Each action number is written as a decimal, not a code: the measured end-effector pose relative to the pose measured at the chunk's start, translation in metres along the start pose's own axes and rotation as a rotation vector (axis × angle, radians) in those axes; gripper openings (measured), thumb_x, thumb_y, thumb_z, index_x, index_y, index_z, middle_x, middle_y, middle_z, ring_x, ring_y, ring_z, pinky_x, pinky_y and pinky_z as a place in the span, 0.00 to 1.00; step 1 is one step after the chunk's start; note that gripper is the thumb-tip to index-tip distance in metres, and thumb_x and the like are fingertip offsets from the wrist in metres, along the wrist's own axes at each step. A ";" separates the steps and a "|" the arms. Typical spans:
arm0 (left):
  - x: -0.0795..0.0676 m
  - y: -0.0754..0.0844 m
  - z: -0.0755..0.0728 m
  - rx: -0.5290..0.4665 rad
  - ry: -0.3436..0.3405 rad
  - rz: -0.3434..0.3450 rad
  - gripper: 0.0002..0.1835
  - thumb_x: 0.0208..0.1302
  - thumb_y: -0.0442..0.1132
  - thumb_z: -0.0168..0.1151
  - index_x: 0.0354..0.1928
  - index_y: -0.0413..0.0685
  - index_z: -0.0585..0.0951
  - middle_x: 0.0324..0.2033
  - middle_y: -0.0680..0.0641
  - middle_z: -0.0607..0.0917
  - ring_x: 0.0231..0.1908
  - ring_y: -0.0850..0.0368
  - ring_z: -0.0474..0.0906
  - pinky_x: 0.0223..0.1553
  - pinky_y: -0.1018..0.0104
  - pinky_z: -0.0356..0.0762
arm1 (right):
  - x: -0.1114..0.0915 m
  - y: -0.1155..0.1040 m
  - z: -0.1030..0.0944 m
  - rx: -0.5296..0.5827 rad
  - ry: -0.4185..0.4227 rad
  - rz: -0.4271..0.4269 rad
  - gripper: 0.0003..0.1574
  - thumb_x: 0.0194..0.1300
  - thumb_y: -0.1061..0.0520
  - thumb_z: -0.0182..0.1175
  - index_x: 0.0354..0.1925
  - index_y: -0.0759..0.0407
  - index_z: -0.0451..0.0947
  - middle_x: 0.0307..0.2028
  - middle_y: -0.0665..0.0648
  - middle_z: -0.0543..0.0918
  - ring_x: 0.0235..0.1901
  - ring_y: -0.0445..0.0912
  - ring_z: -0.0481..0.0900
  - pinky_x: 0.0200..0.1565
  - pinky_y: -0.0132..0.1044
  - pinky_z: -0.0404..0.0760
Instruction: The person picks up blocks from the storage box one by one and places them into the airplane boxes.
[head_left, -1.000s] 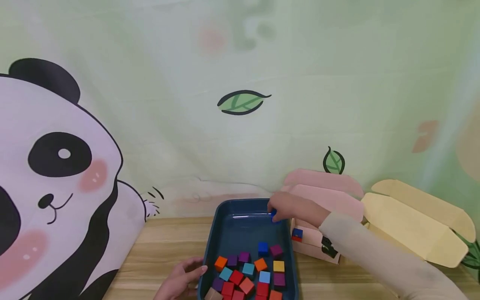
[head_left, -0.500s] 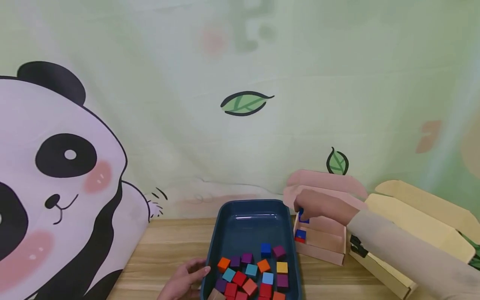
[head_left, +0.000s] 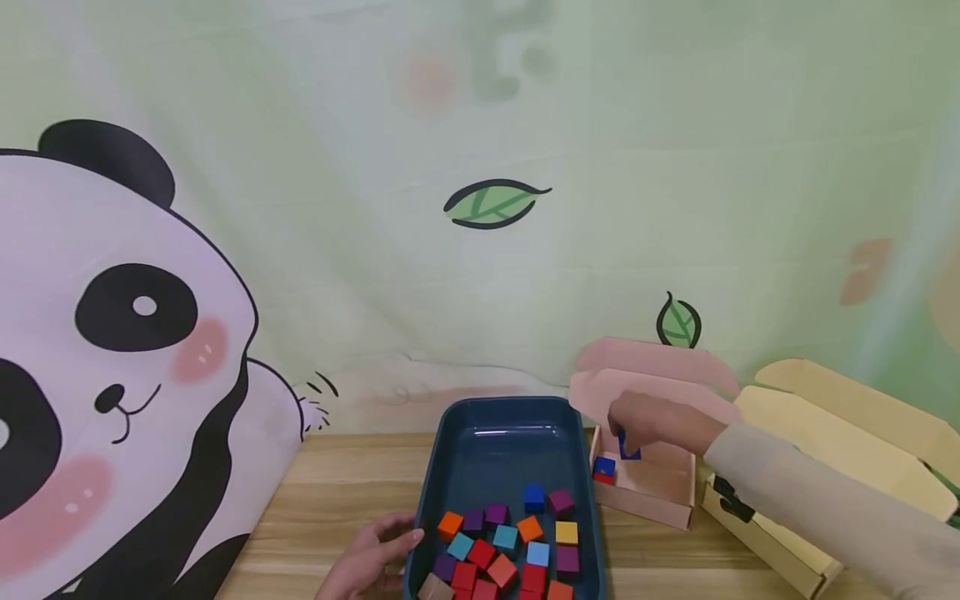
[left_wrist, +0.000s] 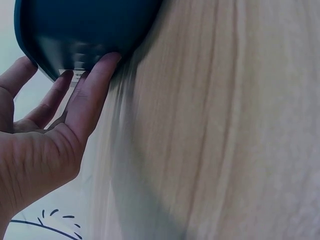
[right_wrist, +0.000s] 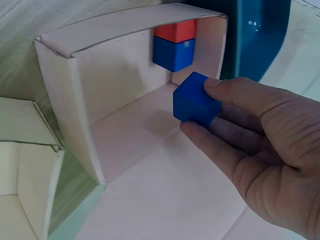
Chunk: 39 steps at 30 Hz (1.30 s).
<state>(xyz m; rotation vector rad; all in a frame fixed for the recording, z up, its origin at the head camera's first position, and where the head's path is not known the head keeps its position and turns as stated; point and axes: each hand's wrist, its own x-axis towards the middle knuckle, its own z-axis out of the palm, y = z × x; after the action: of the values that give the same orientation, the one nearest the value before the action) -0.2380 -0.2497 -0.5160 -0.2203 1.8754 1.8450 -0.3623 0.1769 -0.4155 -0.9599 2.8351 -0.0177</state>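
Observation:
My right hand (head_left: pixel 651 421) pinches a blue cube (right_wrist: pixel 194 100) between thumb and fingers, inside the pink cardboard box (head_left: pixel 645 508). In the right wrist view, a blue cube (right_wrist: pixel 173 54) and a red cube (right_wrist: pixel 176 31) sit together in the box's corner, apart from the held one. My left hand (head_left: pixel 371 554) touches the left side of the dark blue tray (head_left: pixel 495 412), and its extended fingertips (left_wrist: pixel 109 60) rest against the tray's outer wall. Several coloured cubes, among them a yellow cube (head_left: pixel 566 533) and an orange cube (head_left: pixel 451 525), lie in the tray's near half.
A yellow cardboard box (head_left: pixel 772 537) stands to the right of the pink box, its lid (head_left: pixel 847 450) folded back. The wooden table (head_left: pixel 352 475) carries them all. Behind it hangs a cloth backdrop with a panda print (head_left: pixel 150 333).
My right hand has carried the blue cube from the far right of the tray rightward, over the tray's edge and into the pink box. The left hand stays beside the tray.

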 end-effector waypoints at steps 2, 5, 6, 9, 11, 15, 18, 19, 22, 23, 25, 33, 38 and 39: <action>0.000 0.001 0.000 0.019 0.009 0.005 0.36 0.60 0.51 0.64 0.65 0.39 0.66 0.51 0.39 0.77 0.42 0.49 0.78 0.45 0.51 0.79 | 0.001 0.001 0.003 -0.003 0.001 0.013 0.10 0.47 0.63 0.72 0.29 0.62 0.80 0.22 0.50 0.78 0.23 0.43 0.71 0.28 0.35 0.76; 0.000 0.000 0.000 0.037 0.007 0.008 0.36 0.59 0.51 0.64 0.65 0.39 0.67 0.51 0.40 0.77 0.42 0.49 0.78 0.45 0.51 0.79 | 0.002 0.001 0.008 0.011 -0.006 0.048 0.08 0.48 0.63 0.71 0.25 0.60 0.80 0.17 0.49 0.74 0.20 0.43 0.69 0.24 0.35 0.72; 0.000 0.001 0.000 0.037 0.003 0.009 0.36 0.59 0.51 0.64 0.65 0.39 0.67 0.51 0.40 0.78 0.42 0.49 0.78 0.45 0.51 0.79 | 0.002 0.001 0.009 0.015 -0.003 0.061 0.08 0.48 0.63 0.71 0.24 0.59 0.79 0.16 0.48 0.71 0.19 0.43 0.68 0.22 0.34 0.69; 0.001 0.001 -0.001 0.034 -0.004 0.010 0.36 0.60 0.51 0.64 0.65 0.39 0.66 0.51 0.40 0.77 0.42 0.49 0.78 0.46 0.50 0.79 | 0.002 0.000 0.012 0.003 0.002 0.093 0.13 0.49 0.62 0.71 0.18 0.54 0.76 0.12 0.46 0.64 0.16 0.42 0.66 0.20 0.33 0.61; 0.000 0.000 -0.002 0.033 -0.001 0.014 0.35 0.61 0.50 0.63 0.65 0.39 0.66 0.52 0.40 0.77 0.42 0.50 0.78 0.45 0.50 0.79 | 0.001 -0.002 0.015 -0.001 0.011 0.088 0.13 0.48 0.62 0.71 0.18 0.54 0.75 0.12 0.46 0.64 0.17 0.42 0.66 0.20 0.33 0.61; 0.002 0.001 -0.001 0.043 0.004 0.028 0.34 0.62 0.50 0.62 0.64 0.38 0.66 0.51 0.40 0.77 0.42 0.50 0.78 0.44 0.49 0.79 | -0.003 -0.003 0.021 0.024 0.009 0.092 0.12 0.45 0.64 0.71 0.20 0.56 0.76 0.16 0.46 0.69 0.19 0.43 0.67 0.22 0.34 0.65; 0.004 0.001 -0.001 0.059 0.014 0.028 0.35 0.61 0.51 0.63 0.64 0.39 0.67 0.52 0.41 0.77 0.42 0.50 0.77 0.44 0.50 0.79 | -0.003 -0.004 0.027 0.034 0.010 0.101 0.12 0.45 0.63 0.73 0.22 0.57 0.77 0.18 0.47 0.73 0.20 0.43 0.69 0.24 0.35 0.69; 0.005 0.001 -0.001 0.065 0.018 0.024 0.36 0.60 0.52 0.64 0.64 0.40 0.67 0.52 0.41 0.77 0.42 0.50 0.76 0.44 0.50 0.79 | -0.002 -0.005 0.029 0.040 0.016 0.097 0.12 0.45 0.63 0.73 0.23 0.58 0.77 0.18 0.48 0.74 0.21 0.43 0.69 0.25 0.35 0.71; 0.005 0.002 -0.003 0.096 0.028 0.023 0.37 0.59 0.53 0.64 0.65 0.40 0.67 0.53 0.41 0.77 0.43 0.50 0.76 0.44 0.50 0.79 | -0.001 -0.007 0.037 0.055 0.045 0.090 0.13 0.44 0.63 0.75 0.25 0.61 0.78 0.19 0.50 0.77 0.22 0.44 0.70 0.26 0.36 0.74; 0.004 0.002 -0.003 0.100 0.026 0.024 0.37 0.59 0.53 0.64 0.65 0.39 0.66 0.53 0.40 0.76 0.43 0.50 0.76 0.44 0.50 0.79 | -0.001 -0.008 0.040 0.070 0.056 0.091 0.14 0.43 0.62 0.75 0.26 0.61 0.78 0.20 0.50 0.77 0.22 0.44 0.71 0.27 0.37 0.76; 0.003 0.002 -0.004 0.107 0.024 0.026 0.37 0.60 0.52 0.64 0.65 0.38 0.66 0.53 0.39 0.76 0.42 0.50 0.76 0.44 0.49 0.79 | 0.000 -0.008 0.046 0.095 0.070 0.089 0.16 0.43 0.63 0.76 0.28 0.62 0.78 0.22 0.52 0.79 0.24 0.44 0.73 0.29 0.38 0.78; 0.002 0.008 -0.008 0.108 0.038 0.041 0.37 0.60 0.51 0.64 0.65 0.38 0.65 0.55 0.37 0.74 0.43 0.48 0.77 0.44 0.49 0.79 | 0.010 -0.003 0.059 0.130 0.100 0.132 0.17 0.42 0.60 0.77 0.27 0.64 0.78 0.23 0.54 0.79 0.25 0.46 0.73 0.32 0.41 0.77; 0.001 0.004 -0.007 0.125 0.008 0.043 0.36 0.60 0.51 0.64 0.64 0.36 0.66 0.52 0.38 0.76 0.41 0.49 0.78 0.43 0.48 0.79 | 0.010 -0.002 0.063 0.148 0.091 0.164 0.18 0.40 0.61 0.77 0.27 0.63 0.78 0.23 0.54 0.79 0.26 0.46 0.73 0.33 0.41 0.77; 0.000 0.002 -0.007 0.123 -0.001 0.039 0.36 0.61 0.51 0.64 0.64 0.36 0.66 0.51 0.39 0.77 0.41 0.49 0.78 0.44 0.48 0.79 | 0.010 -0.003 0.064 0.153 0.089 0.168 0.18 0.40 0.61 0.77 0.26 0.63 0.78 0.23 0.54 0.79 0.26 0.46 0.73 0.33 0.41 0.78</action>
<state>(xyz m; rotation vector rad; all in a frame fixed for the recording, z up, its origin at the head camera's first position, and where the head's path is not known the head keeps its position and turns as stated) -0.2409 -0.2567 -0.5148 -0.1415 1.9979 1.7463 -0.3590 0.1712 -0.4802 -0.7055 2.9339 -0.2604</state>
